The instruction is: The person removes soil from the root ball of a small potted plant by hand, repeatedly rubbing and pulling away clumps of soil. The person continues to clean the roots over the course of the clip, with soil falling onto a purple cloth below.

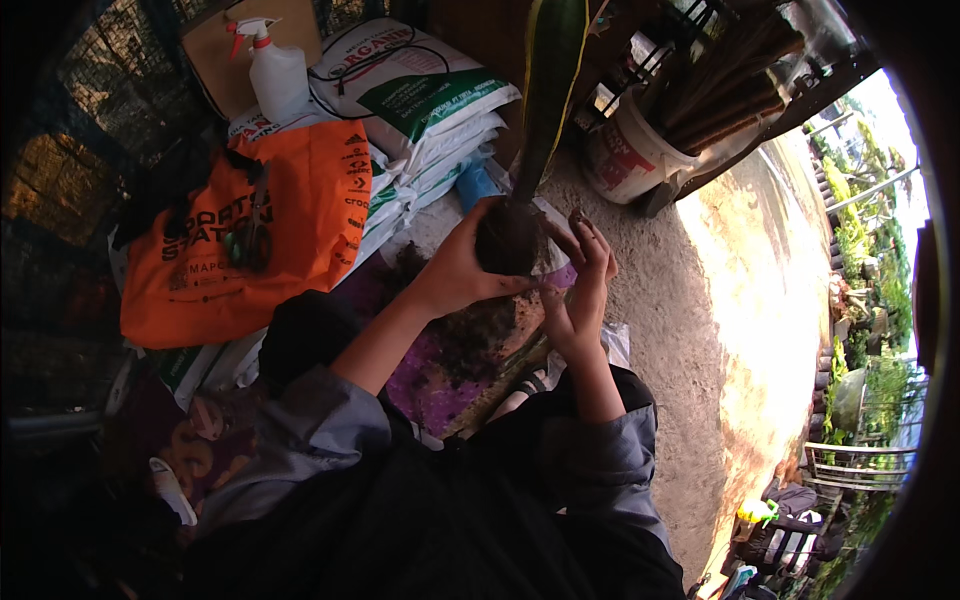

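A snake plant leaf [551, 90], dark green with yellow edges, stands up from a dark clump of soil and roots [506, 238]. My left hand [469, 270] is wrapped around the left and lower side of this clump. On the right, my right hand [581, 281] has its fingers spread and soil on them; its thumb is close to my left thumb, and whether it touches the clump I cannot tell. Loose dark soil [472, 337] lies below the hands on a purple printed sheet [435, 394].
Left are an orange bag [300, 172] with scissors [259, 217] on it, stacked growing-media sacks [420, 82] and a white spray bottle [279, 79]. A white bucket [630, 154] stands upper right on the concrete ground [667, 330]. A sandalled foot [517, 397] is below the hands.
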Demonstrator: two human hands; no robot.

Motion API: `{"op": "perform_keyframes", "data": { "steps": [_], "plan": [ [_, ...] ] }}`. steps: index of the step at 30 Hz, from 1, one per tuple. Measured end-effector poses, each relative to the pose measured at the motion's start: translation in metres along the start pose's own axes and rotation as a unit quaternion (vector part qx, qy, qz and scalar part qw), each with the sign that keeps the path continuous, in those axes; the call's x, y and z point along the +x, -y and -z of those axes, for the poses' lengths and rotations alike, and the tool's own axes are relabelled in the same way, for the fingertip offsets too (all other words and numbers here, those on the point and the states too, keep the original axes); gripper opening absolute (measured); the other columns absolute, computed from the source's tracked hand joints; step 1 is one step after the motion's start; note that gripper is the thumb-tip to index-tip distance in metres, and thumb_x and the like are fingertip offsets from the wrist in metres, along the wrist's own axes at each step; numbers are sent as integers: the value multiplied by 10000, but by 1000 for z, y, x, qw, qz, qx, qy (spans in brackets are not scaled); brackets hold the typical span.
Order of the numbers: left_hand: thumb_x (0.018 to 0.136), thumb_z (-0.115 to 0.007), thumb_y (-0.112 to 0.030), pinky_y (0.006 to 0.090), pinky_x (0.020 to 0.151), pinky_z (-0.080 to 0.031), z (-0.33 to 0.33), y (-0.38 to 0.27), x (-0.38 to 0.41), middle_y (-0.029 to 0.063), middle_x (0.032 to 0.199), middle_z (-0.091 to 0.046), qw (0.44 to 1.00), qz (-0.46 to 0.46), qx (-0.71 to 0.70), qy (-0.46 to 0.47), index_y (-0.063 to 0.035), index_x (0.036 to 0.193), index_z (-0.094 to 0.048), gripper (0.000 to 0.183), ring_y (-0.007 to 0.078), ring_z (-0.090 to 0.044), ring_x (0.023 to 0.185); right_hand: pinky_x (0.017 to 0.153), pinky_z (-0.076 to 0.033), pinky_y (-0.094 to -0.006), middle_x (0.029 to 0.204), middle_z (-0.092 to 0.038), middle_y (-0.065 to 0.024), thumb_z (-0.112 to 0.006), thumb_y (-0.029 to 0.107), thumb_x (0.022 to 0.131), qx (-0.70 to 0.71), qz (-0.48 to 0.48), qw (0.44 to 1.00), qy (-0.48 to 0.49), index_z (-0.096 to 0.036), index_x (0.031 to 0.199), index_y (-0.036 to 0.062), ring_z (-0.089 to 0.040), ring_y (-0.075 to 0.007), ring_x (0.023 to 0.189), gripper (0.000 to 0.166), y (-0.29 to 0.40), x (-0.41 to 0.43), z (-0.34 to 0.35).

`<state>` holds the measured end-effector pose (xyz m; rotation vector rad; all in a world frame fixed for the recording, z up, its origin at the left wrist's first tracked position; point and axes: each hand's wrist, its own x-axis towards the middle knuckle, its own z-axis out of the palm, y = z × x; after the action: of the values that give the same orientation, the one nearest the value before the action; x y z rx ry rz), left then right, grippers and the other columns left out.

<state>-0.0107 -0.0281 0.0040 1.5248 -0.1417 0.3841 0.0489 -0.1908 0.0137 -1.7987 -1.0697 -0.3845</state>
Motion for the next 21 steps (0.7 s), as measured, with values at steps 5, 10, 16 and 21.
{"op": "perform_keyframes", "data": {
  "steps": [5, 10, 16, 21],
  "plan": [
    [894, -512, -248, 282, 907, -394, 0, 1, 1, 52, 1170, -491, 946, 108, -306, -26, -37, 1277, -373, 459, 125, -497, 1048, 1015, -237, -469, 1363, -310, -198, -545, 426, 811, 16, 65, 997, 47, -231, 1340, 20, -318, -366, 1259, 737, -6, -3, 0],
    [945, -371, -269, 332, 956, -400, -2, 1, 1, 88, 1262, -452, 933, 106, -345, -1, -57, 1330, -321, 442, 172, -477, 1134, 1002, -133, -463, 1316, -419, -184, -487, 561, 805, -20, 105, 994, 14, -219, 1340, 43, -278, -351, 1281, 792, -7, -5, -5],
    [947, -282, -379, 363, 956, -405, -2, 7, -3, 108, 1231, -492, 863, 123, -490, 2, -58, 1344, -315, 512, 208, -508, 1107, 996, -116, -464, 1286, -479, -149, -487, 580, 796, -4, 138, 990, -36, -291, 1298, 43, -326, -357, 1261, 760, -5, -1, -9],
    [943, -334, -335, 351, 913, -445, 3, 5, -2, 89, 1137, -566, 812, 137, -567, 29, -76, 1258, -442, 422, 191, -560, 1032, 984, -111, -501, 1255, -493, -168, -553, 573, 741, -90, 134, 986, 40, -463, 1195, 26, -381, -331, 1236, 717, 6, -3, 2]
  ]
}}
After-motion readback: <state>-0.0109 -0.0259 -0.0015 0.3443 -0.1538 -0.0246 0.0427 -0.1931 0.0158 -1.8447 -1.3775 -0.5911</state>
